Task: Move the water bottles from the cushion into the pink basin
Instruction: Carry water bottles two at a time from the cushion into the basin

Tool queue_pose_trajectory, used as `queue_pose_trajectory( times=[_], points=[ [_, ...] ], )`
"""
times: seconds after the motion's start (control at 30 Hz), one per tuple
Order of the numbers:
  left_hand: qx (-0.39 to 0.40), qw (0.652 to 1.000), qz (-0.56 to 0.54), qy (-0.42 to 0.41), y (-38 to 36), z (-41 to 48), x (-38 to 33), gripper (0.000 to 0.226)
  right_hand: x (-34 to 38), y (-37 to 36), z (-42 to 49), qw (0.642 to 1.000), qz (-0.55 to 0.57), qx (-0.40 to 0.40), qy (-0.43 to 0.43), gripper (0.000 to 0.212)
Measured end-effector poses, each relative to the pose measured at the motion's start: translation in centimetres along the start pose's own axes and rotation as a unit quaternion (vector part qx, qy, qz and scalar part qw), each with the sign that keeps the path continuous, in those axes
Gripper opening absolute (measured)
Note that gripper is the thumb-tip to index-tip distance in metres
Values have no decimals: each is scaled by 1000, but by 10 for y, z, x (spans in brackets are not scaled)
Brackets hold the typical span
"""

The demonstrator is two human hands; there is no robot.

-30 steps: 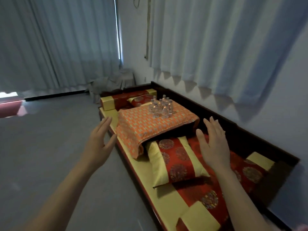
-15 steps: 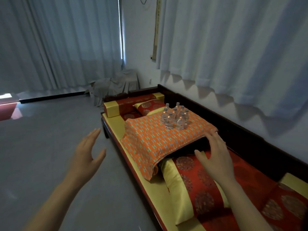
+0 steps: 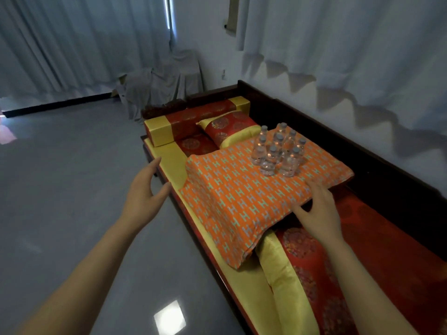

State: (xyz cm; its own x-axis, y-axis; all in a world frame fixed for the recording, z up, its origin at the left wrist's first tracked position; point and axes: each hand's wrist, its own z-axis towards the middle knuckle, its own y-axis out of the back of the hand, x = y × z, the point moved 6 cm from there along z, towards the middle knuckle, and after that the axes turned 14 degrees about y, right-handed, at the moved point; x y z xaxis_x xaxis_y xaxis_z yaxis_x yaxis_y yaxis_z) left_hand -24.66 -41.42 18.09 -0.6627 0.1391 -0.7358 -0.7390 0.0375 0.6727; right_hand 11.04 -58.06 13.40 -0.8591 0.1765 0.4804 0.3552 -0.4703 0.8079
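Reading this as pre-grasp, no bottle lifted yet: water bottles stand upright in a tight cluster on the far right part of the orange cushion, which lies on the bed. Left hand hovers off the cushion's left edge over the floor, right hand at the cushion's near edge, contact unclear; both grips spread, holding nothing. Next move likely needs a reach across the cushion to take an outer bottle without toppling its neighbours on the soft surface. Pink basin isn't identifiable in view, so locate it first.
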Motion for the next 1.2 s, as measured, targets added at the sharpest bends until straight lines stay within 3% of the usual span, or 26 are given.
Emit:
queue_pose_trajectory(
  times=[0.1,0.17,0.43,0.57,1.0,1.2],
  points=[
    [122,972,-170,103,-33,52,16,48,-7,-36,29,998,46,12,-39,68],
    [164,954,-214,133,-52,91,26,43,-15,-56,51,994,77,-8,-79,66],
    [273,944,-173,68,-127,276,19,45,-47,-116,120,954,137,-108,-244,64],
    [333,929,-150,60,-188,325,8,48,-65,-140,135,922,173,-131,-320,68],
    [470,871,-143,31,-366,411,-36,49,-149,-199,202,884,188,-190,-383,77],
    [520,851,-68,-3,-435,406,-44,75,-174,-239,230,880,218,-152,-393,86]
  ],
)
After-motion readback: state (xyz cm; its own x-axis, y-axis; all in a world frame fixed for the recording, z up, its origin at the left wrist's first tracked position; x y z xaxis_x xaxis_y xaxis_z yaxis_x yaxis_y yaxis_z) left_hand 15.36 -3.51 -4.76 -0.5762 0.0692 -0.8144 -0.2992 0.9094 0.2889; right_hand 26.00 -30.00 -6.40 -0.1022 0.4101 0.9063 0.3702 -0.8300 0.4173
